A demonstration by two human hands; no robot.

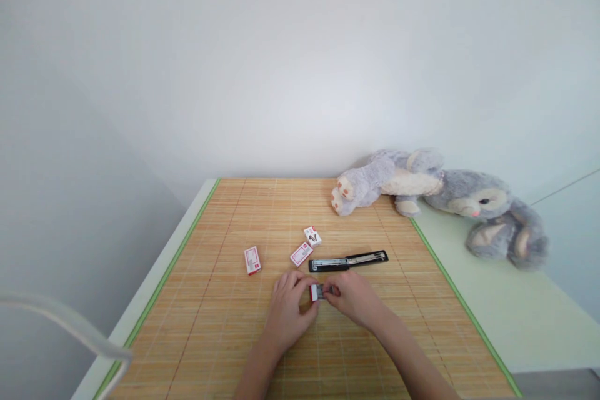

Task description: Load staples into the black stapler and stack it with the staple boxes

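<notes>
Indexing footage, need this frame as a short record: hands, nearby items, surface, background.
left_hand: left hand holds small box, white with red edge
right_hand: right hand, fingertips at the box's grey contents; grip unclear
tool: black stapler, opened out, just beyond the hands
other_boxes: left box; middle box and back box close together, contact unclear
surface: slatted mat, green edging
background: grey plush toy, lying, partly on mat

Mat (220,331) on table (529,319). Plush toy (415,182) across mat's back right corner, head past right edge. Stapler (349,260) mid-mat. First box (312,237) and second box (301,254) behind its left end; third box (252,260) farther left. Fourth box (314,292) in front of stapler, between left hand (289,306) and right hand (352,297).
</notes>
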